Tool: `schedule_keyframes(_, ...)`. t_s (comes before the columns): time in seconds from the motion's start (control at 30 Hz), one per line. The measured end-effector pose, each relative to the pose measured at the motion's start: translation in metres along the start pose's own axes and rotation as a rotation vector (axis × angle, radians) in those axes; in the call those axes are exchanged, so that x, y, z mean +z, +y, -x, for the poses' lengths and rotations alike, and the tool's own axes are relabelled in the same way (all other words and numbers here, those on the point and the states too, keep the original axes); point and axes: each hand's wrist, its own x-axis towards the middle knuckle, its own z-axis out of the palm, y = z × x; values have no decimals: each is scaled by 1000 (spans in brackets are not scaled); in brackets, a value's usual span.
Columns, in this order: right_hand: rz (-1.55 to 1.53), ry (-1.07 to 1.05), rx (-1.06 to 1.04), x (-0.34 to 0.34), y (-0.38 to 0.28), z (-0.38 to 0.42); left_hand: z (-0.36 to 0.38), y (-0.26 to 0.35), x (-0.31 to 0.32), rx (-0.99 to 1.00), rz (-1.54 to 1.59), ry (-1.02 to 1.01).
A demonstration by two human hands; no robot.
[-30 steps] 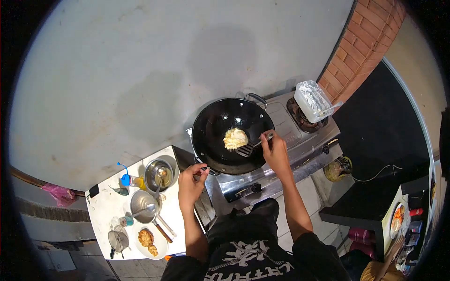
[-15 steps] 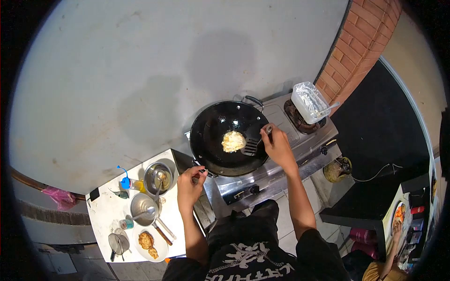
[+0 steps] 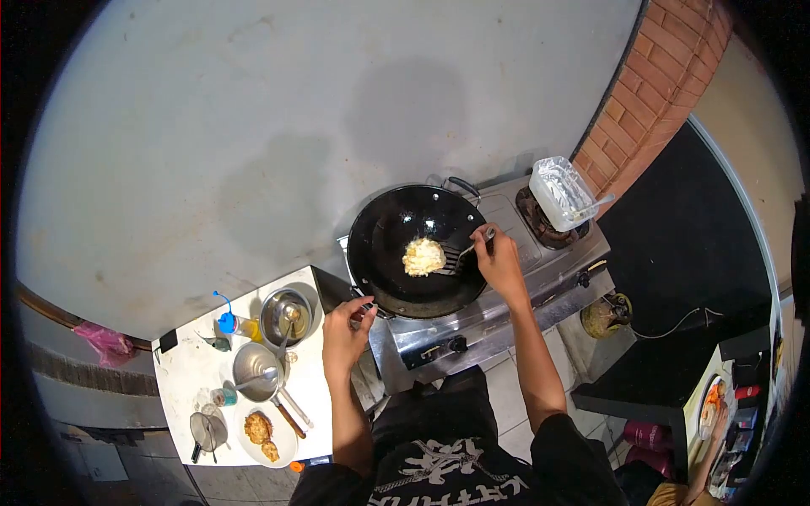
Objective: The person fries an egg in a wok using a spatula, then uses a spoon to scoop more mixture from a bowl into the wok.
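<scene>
A black wok (image 3: 405, 291) sits on the left burner of a steel gas stove (image 3: 553, 282). Pale yellow-white food (image 3: 423, 257) lies in the middle of the wok. My right hand (image 3: 502, 260) is closed round the handle of a slotted spatula (image 3: 452, 259), whose blade touches the food's right edge. At the wok's lower left side, my left hand (image 3: 347, 331) has its fingers pinched at the near wok handle.
On the left, a white table (image 3: 190, 329) bears steel bowls (image 3: 272, 331), a blue-capped bottle (image 3: 245, 326), a strainer (image 3: 207, 431) and a plate (image 3: 287, 445) with browned food. A plastic container (image 3: 560, 192) rests over the right burner. Another person's arm (image 3: 707, 451) shows at lower right.
The spatula blade has moved slightly and now meets the food's edge. The whole view has shifted a little. My left hand stays by the wok handle.
</scene>
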Motion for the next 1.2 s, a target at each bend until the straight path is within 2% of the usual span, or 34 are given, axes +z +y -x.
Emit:
schedule_keyframes(0.07,4,41,5,0,8,1,0,1,2,-10,3,-5)
schedule_keyframes(0.13,-11,-45,74,-1,5,3,1,-1,3,-3,14,-15)
schedule_keyframes(0.2,-11,-44,111,-3,6,6,1,-2,4,1,32,-11)
schedule_keyframes(0.27,-68,15,172,-1,11,10,3,-2,4,-83,31,-8)
schedule_keyframes(0.37,-98,-54,160,6,14,13,5,3,4,-79,20,-5)
schedule_keyframes(0.5,-133,-23,114,-2,9,11,4,-3,7,-65,11,17)
schedule_keyframes(0.6,-51,-112,134,-19,-6,6,7,-3,8,-51,34,67)
schedule_keyframes(0.7,-55,-265,117,-31,-22,-12,11,13,5,-138,27,95)
schedule_keyframes(0.77,27,-341,-243,-32,-18,-23,12,13,7,-155,-4,121)
schedule_keyframes(0.9,64,-513,-381,-25,-17,-43,12,25,13,-197,-62,173)
schedule_keyframes(1.0,27,-607,-333,-23,-15,-58,15,28,16,-218,-61,224)
schedule_keyframes(1.07,19,-611,-353,-24,-12,-67,21,30,21,-246,-61,236)
schedule_keyframes(1.13,42,-618,-268,-32,-18,-74,21,38,21,-224,-53,264)
schedule_keyframes(1.2,23,-563,-316,-37,-19,-80,23,44,20,-258,-79,258)
